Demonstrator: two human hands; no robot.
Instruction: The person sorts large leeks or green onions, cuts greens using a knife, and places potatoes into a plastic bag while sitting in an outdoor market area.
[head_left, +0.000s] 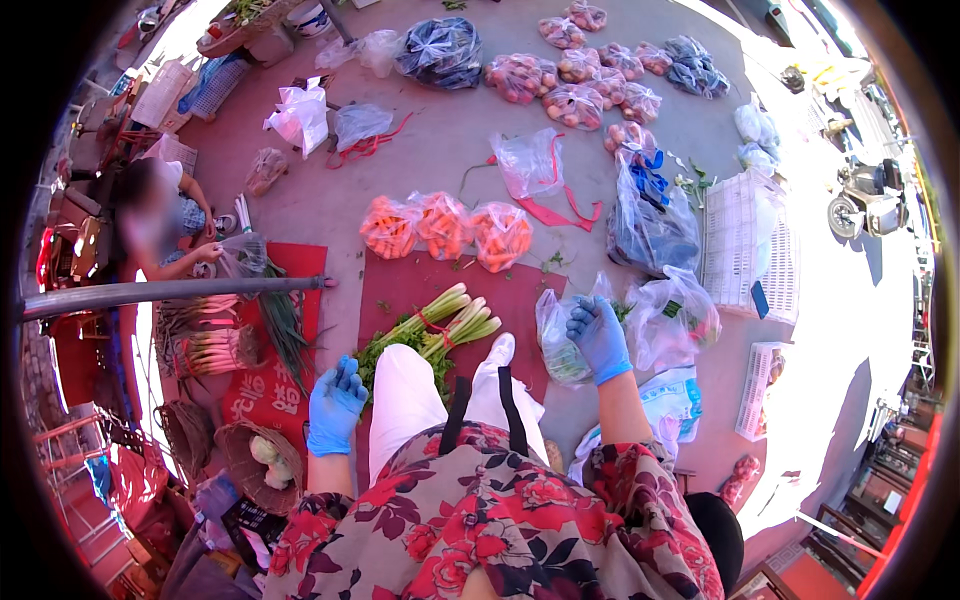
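Note:
My left hand (336, 409), in a blue glove, is beside my left knee with its fingers loosely bent; nothing shows in it. Gloved in the same blue, my right hand (602, 337) is over clear plastic bags with its fingers curled; whether it grips a bag's edge is hidden. One bag of greens (559, 349) lies to its left and another bag with vegetables (675, 315) to its right. Between my hands, bunches of celery (465, 326) tied with red bands lie on a dark red mat (390, 285), partly behind my knee. Three bags of carrots (444, 229) stand beyond.
A person (161, 217) sits at the left, holding a plastic bag (244, 253) near leeks. A metal pole (180, 295) crosses there. White crates (742, 240) stand at the right. A wicker basket (238, 457) holds cabbages. Several bags of round produce (574, 105) lie at the back.

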